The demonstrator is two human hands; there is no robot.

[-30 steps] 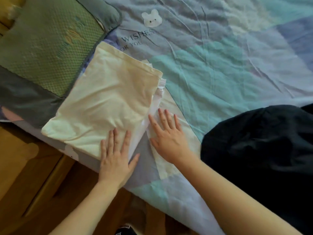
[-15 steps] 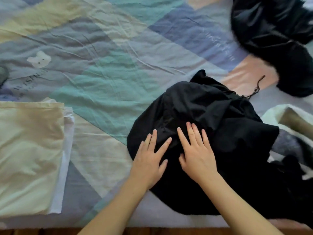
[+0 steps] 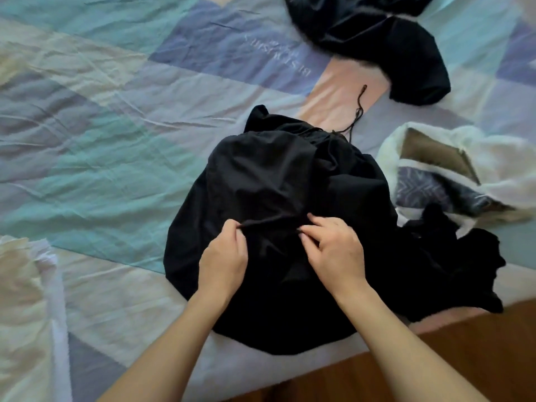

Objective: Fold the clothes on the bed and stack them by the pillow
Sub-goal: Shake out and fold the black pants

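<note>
Stack point(image 3: 26, 300) of pale folded cloth sits at the left edge of the bed point(image 3: 116, 126). Next, my left hand point(image 3: 223, 262) pinches a ridge of the black garment point(image 3: 275, 198), heaped near the bed's front edge; my right hand point(image 3: 333, 248) pinches the same ridge just beside it. I judge the fabric light, limp and a little slick — it will sag, so I'd take hold at a hem or waistband, not mid-cloth. A drawstring point(image 3: 358, 111) trails behind. Further right lie a white piece point(image 3: 470, 158) and another black heap point(image 3: 377, 39) — both unfolded.
</note>
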